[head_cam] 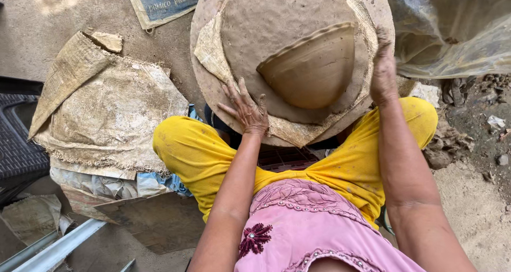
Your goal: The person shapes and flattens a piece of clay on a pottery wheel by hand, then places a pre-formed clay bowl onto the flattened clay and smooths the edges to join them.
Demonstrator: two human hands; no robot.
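Pink embroidered cloth [314, 224] sits closest, above yellow-clad knees [197, 155]. Between them a round clay-caked board [213, 85] rests tilted, carrying a half-formed clay bowl [314, 69]. Left hand [246, 111] lies flat, fingers spread, on the board at seven o'clock; right hand [383, 72] clasps its rim at three o'clock, apparently steadying it. Sacking [106, 112] lies at nine o'clock.

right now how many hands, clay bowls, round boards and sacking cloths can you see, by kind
hands: 2, left hand and right hand, both on the round board
clay bowl: 1
round board: 1
sacking cloths: 2, one under the clay, one at the left
total: 6
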